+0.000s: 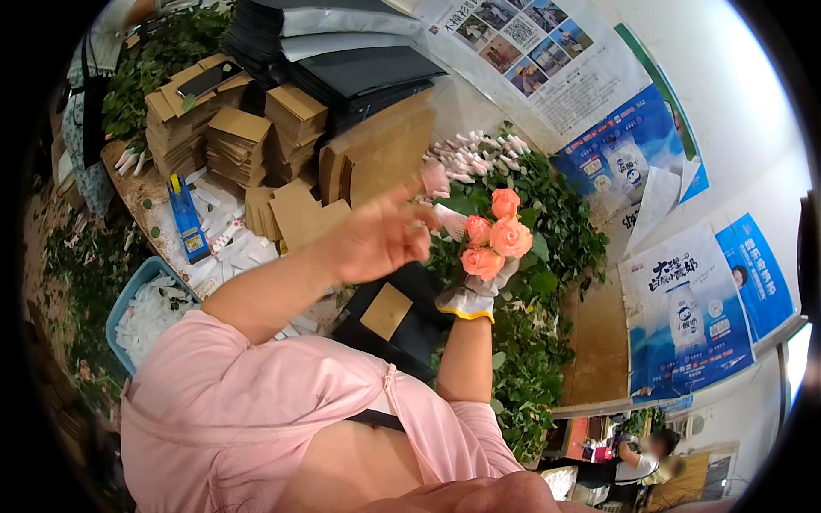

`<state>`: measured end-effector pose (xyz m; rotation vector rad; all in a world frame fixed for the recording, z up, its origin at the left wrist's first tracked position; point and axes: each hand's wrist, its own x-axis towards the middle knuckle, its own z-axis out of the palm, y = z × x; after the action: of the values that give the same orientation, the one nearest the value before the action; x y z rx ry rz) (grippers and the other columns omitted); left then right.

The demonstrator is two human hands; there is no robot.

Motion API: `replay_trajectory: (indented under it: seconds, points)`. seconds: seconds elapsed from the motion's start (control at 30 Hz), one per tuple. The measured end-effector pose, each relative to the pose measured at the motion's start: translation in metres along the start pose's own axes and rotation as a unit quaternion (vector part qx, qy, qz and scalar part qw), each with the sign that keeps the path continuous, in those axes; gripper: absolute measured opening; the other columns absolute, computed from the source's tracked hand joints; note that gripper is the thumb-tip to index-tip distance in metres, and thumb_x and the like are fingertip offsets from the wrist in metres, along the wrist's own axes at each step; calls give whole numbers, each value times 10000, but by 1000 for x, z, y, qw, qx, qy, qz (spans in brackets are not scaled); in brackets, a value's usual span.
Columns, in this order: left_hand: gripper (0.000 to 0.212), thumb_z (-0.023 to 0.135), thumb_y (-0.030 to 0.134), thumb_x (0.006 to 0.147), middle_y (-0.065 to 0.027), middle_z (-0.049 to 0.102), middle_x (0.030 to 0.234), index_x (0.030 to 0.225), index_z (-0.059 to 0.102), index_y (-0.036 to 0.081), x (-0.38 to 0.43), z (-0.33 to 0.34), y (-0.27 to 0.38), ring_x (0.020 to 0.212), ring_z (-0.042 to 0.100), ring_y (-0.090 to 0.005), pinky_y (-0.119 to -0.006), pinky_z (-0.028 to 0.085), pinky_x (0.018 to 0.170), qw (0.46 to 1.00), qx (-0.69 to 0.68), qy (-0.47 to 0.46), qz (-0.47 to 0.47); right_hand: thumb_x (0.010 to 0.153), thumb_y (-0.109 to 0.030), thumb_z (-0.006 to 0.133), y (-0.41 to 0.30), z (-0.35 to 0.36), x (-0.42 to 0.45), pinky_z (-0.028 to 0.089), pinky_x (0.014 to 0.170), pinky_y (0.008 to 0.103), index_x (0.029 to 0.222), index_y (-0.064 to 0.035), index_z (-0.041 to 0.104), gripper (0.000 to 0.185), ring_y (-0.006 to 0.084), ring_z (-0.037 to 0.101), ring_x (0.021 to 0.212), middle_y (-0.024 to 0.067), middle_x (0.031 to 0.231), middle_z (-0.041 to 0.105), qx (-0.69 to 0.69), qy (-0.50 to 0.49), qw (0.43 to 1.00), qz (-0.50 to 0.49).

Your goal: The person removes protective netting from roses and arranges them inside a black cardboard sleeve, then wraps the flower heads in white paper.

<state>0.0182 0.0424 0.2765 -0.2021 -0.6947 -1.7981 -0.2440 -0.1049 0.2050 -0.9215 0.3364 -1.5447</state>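
Several coral-pink roses [507, 236] form a small bunch in my right hand [478, 295], which wears a pale work glove with a yellow cuff. The stems are mostly hidden by the glove. Beside the blooms, a white mesh sleeve [451, 222] lies close to the fingertips of my left hand [385, 237]. That hand is bare, blurred and bent at the fingers; whether it grips anything cannot be made out. Past its fingers is a blurred pale-pink shape [435, 179], perhaps a wrapped bud. Below the hands rests a black sheet [410, 333] with a brown cardboard piece [386, 311] on it.
Leafy stems [545, 224] with white-sleeved buds [478, 154] heap along the wall. Cardboard stacks [237, 144], black sheets [365, 67] and a blue tape dispenser [187, 221] stand to the left. A teal bin [122, 320] holds white scraps. A person [635, 458] is in the background.
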Motion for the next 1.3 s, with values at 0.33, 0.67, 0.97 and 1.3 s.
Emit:
replay_trajectory:
  seconds: [0.33, 0.67, 0.97, 1.3]
  points:
    - [201, 675, 114, 763, -84, 589, 688, 704, 524, -5, 11, 9, -40, 591, 568, -207, -308, 445, 555, 703, 700, 69, 106, 800, -239, 647, -9, 29, -9, 459, 842, 293, 1185, -46, 485, 459, 178, 537, 922, 54, 1054, 544, -50, -86, 995, 23]
    - [162, 611, 93, 848, -135, 672, 813, 940, 672, -25, 34, 15, -77, 730, 654, -201, -299, 507, 671, 803, 566, 97, 163, 824, -241, 619, -31, 30, -15, 459, 844, 298, 1195, -50, 473, 442, 183, 533, 927, 56, 1058, 537, -108, -104, 988, 49]
    - [185, 567, 64, 874, -115, 628, 905, 1020, 659, -5, 40, 17, -82, 794, 625, -207, -293, 490, 711, 824, 514, 131, 198, 845, -242, 594, -27, 32, -1, 459, 847, 303, 1205, -54, 462, 427, 187, 529, 932, 57, 1061, 531, -82, -90, 992, 25]
    - [178, 560, 45, 859, -106, 607, 918, 1006, 651, 5, 46, 26, -92, 764, 620, -203, -292, 496, 679, 795, 544, 93, 252, 869, -244, 566, -23, 27, -2, 459, 849, 308, 1216, -59, 449, 410, 192, 525, 937, 58, 1064, 524, -61, -71, 996, 4]
